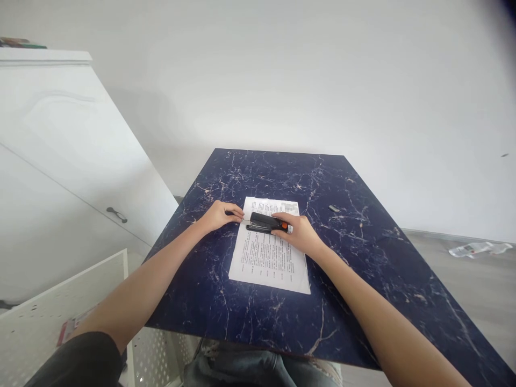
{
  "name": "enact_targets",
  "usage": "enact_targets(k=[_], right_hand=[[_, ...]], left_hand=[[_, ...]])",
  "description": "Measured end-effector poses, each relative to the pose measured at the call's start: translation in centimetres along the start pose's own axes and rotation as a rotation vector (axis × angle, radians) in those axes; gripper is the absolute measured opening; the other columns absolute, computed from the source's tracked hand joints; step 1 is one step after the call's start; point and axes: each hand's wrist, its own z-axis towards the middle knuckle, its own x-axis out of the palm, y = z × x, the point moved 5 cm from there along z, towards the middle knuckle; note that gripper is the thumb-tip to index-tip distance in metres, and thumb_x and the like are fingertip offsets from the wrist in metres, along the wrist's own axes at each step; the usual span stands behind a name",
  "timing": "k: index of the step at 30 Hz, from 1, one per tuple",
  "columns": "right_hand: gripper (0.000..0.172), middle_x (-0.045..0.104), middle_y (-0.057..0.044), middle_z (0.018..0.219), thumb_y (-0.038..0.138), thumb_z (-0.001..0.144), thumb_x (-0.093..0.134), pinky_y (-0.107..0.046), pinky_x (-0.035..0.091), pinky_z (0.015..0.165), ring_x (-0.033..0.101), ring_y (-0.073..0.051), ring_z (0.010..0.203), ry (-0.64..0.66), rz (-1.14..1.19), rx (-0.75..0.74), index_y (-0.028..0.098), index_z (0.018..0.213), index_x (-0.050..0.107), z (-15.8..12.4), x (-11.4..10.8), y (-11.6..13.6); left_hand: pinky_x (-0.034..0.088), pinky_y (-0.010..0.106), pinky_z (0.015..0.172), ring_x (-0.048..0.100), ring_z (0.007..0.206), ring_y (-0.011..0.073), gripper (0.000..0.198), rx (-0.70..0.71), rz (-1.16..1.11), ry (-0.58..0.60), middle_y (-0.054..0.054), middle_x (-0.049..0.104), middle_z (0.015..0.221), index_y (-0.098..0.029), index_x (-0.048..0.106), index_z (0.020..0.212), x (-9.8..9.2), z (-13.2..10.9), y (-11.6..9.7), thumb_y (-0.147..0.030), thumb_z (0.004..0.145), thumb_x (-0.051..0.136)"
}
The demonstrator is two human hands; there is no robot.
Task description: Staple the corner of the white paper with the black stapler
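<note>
My right hand (300,231) is wrapped round the rear of a black stapler (264,219) with an orange spot near its back end. The stapler lies over the upper part of a printed sheet of paper (266,263), its front end pointing left and its jaws apart. My left hand (220,216) is by the paper's left edge, just ahead of the stapler's front. Its thumb and fingers are pinched together, and a thin light line shows between them and the stapler; what they hold is too small to make out.
The paper lies on a dark blue marbled table (258,317). A small greyish strip (334,208) is to the right of it. A white cabinet (60,140) and a perforated white basket (80,285) stand at left. Clear plastic packaging (471,249) lies on the floor at right.
</note>
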Motion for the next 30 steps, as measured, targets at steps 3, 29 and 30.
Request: enact_targets(k=[3, 29, 30], right_hand=[[0.047, 0.079, -0.008, 0.111, 0.026, 0.082, 0.081, -0.049, 0.057, 0.1, 0.075, -0.03, 0.107, -0.005, 0.017, 0.025, 0.026, 0.128, 0.071, 0.2, 0.0, -0.3], [0.049, 0.067, -0.012, 0.124, 0.02, 0.099, 0.059, -0.044, 0.055, 0.089, 0.065, -0.029, 0.107, 0.017, -0.226, -0.051, 0.026, 0.145, 0.047, 0.4, 2.3, 2.6], [0.048, 0.067, -0.012, 0.123, 0.019, 0.099, 0.058, -0.044, 0.055, 0.089, 0.065, -0.029, 0.107, 0.021, -0.228, -0.055, 0.025, 0.145, 0.048, 0.4, 2.3, 2.6]], left_hand=[[0.06, 0.041, 0.096, 0.078, 0.094, 0.0238, 0.019, 0.025, 0.026, -0.022, 0.005, 0.082, 0.098, -0.023, 0.081, 0.099, 1.5, 0.7, -0.9, -0.023, 0.081, 0.08], [0.029, 0.058, 0.125, 0.042, 0.15, 0.0322, 0.044, 0.125, 0.463, -0.045, 0.011, 0.059, 0.151, -0.025, 0.061, 0.142, 3.4, 1.9, 0.1, -0.04, 0.101, 0.052], [0.03, 0.057, 0.124, 0.045, 0.148, 0.0322, 0.044, 0.132, 0.458, -0.045, 0.011, 0.06, 0.15, -0.025, 0.063, 0.14, 3.3, 1.9, -0.1, -0.04, 0.101, 0.053]])
